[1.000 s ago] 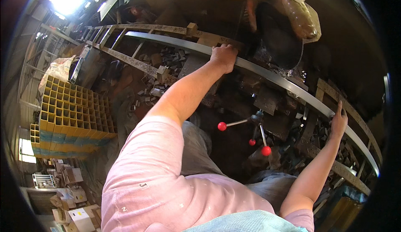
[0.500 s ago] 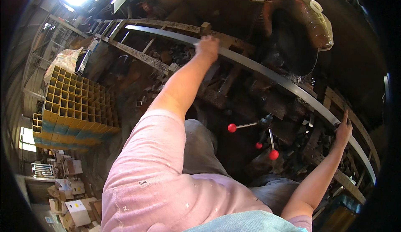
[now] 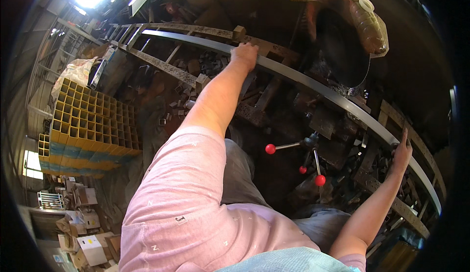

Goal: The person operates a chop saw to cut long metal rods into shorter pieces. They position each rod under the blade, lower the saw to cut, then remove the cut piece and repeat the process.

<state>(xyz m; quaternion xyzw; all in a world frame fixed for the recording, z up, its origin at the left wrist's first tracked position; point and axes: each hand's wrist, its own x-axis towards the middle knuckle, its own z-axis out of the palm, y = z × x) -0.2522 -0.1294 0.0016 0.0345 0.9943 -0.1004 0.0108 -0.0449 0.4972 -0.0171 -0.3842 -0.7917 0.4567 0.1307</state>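
A long, straight-sided grey metal bar (image 3: 313,84) runs across the scene from the far left to the right, bent in appearance by the lens. My left hand (image 3: 245,56) is closed over it on the far side, with the fingertips partly hidden. Further right along the same bar, my right hand (image 3: 402,155) grips it with one finger stretched forward along the metal. Between my hands and nearer to me stands a clamp handle (image 3: 309,142) with metal spokes and red ball knobs; neither hand touches it.
A curved red and yellowish guard (image 3: 374,27) arches over a dark disc beyond the bar. A ladder-like roller frame (image 3: 161,64) extends to the left, with cut metal offcuts below. Stacked yellow square tubes (image 3: 88,120) and cardboard boxes (image 3: 90,247) stand left.
My left hand was blurred by motion and now shows sharply on the bar, having shifted slightly right. My left upper arm has moved forward and right. The right hand stays in place.
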